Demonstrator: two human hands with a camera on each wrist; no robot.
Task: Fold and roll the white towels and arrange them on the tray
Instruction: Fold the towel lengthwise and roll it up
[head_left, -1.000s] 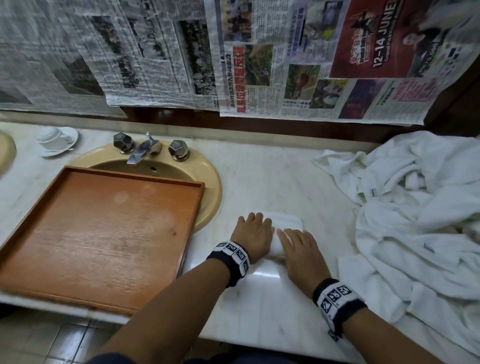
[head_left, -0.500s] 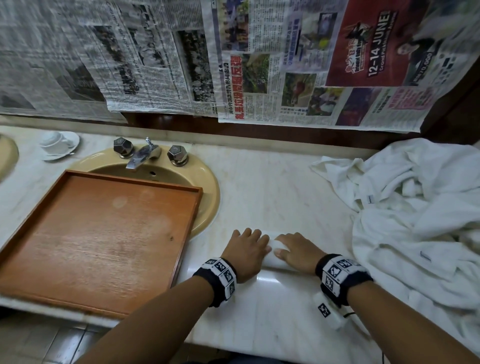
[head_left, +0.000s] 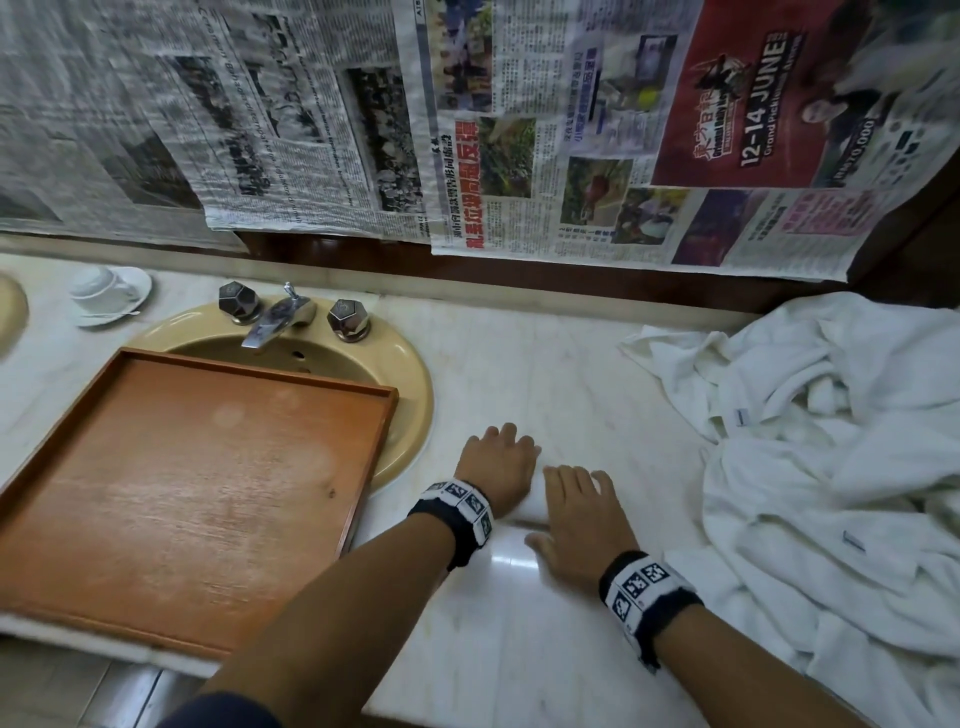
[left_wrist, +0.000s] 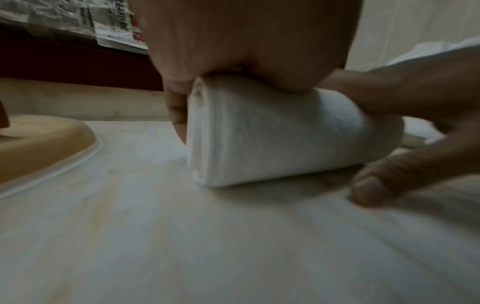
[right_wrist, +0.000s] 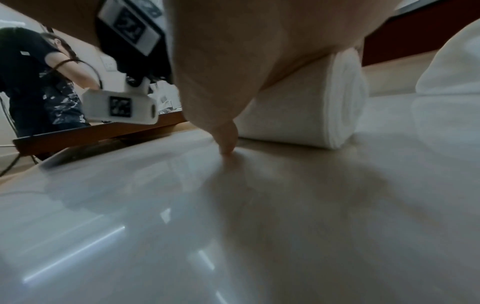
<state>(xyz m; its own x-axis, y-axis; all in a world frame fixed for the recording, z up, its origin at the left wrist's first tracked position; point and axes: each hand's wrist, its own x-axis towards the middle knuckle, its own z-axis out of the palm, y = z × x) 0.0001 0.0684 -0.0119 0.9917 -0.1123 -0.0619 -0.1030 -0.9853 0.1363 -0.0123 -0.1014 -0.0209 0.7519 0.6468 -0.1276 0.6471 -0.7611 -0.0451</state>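
Note:
A small white towel, rolled into a tight cylinder (head_left: 534, 512), lies on the marble counter (head_left: 519, 649) just right of the tray. My left hand (head_left: 501, 467) presses flat on the roll's left half (left_wrist: 272, 133), with the thumb (left_wrist: 176, 115) against its end. On the right half (right_wrist: 306, 107) lies my right hand (head_left: 576, 512), fingers straight and thumb tip (right_wrist: 226, 144) touching the counter. The wooden tray (head_left: 182, 493) sits over the sink with nothing on it. A heap of loose white towels (head_left: 841, 467) covers the counter on the right.
The yellow sink (head_left: 410, 395) with a chrome faucet (head_left: 275, 322) lies partly under the tray. A cup on a saucer (head_left: 106, 293) stands at the far left. Newspaper sheets (head_left: 467, 130) hang on the wall behind. The counter's front edge runs below my forearms.
The flat towel end seen beyond my fingers a second ago has been rolled in. My fingers curled back over the roll, then stretched flat and pushed forward over it.

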